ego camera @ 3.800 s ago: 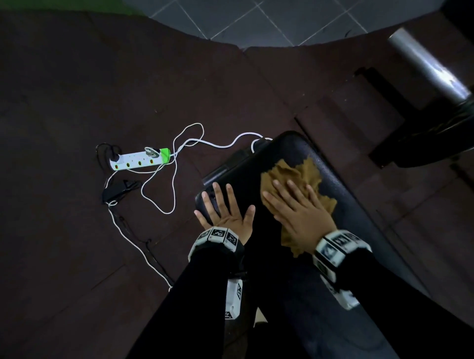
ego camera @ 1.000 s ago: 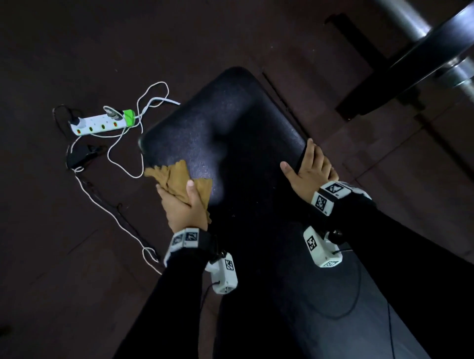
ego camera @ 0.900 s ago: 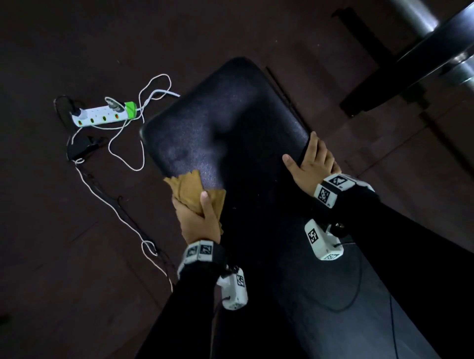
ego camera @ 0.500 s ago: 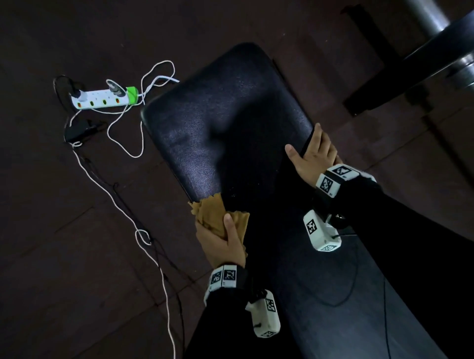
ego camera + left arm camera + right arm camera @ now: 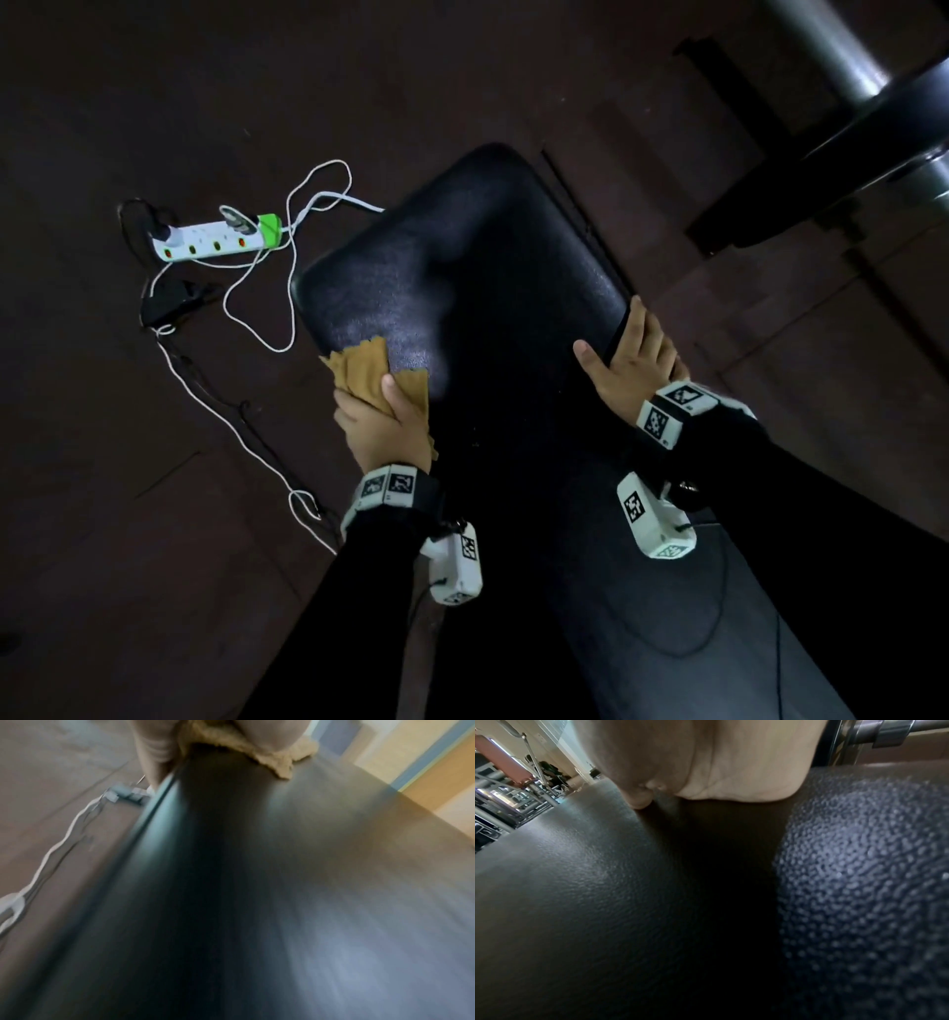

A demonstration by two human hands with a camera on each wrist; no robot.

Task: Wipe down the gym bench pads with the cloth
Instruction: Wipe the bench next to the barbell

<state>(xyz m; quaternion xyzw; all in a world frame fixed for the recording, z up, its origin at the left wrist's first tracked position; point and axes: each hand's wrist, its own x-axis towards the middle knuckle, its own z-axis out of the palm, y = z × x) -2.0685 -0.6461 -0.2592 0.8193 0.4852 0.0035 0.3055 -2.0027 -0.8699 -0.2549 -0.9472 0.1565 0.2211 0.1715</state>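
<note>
Bench pad (image 5: 477, 288) — one cloth (image 5: 367, 372), left hand (image 5: 382, 429) gripping — right hand (image 5: 629, 367) on edge.

Blk bench pad (image 5: 477, 277) w/ cloth (image 5: 367, 372) on edge

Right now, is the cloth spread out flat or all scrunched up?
Scrunched up. The cloth is bunched in the left hand, draped over the bench pad edge, thumb on top.

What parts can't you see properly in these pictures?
- Left hand fingers: head view, hidden under the cloth and over the bench pad edge.
- Right hand fingertips: head view, wrapped over the pad's far edge.
- Power strip: left wrist view, blurred by motion.
- Pad's near end: head view, covered by dark sleeves.
- Metal bar: head view, cut off by the frame edge.
</note>
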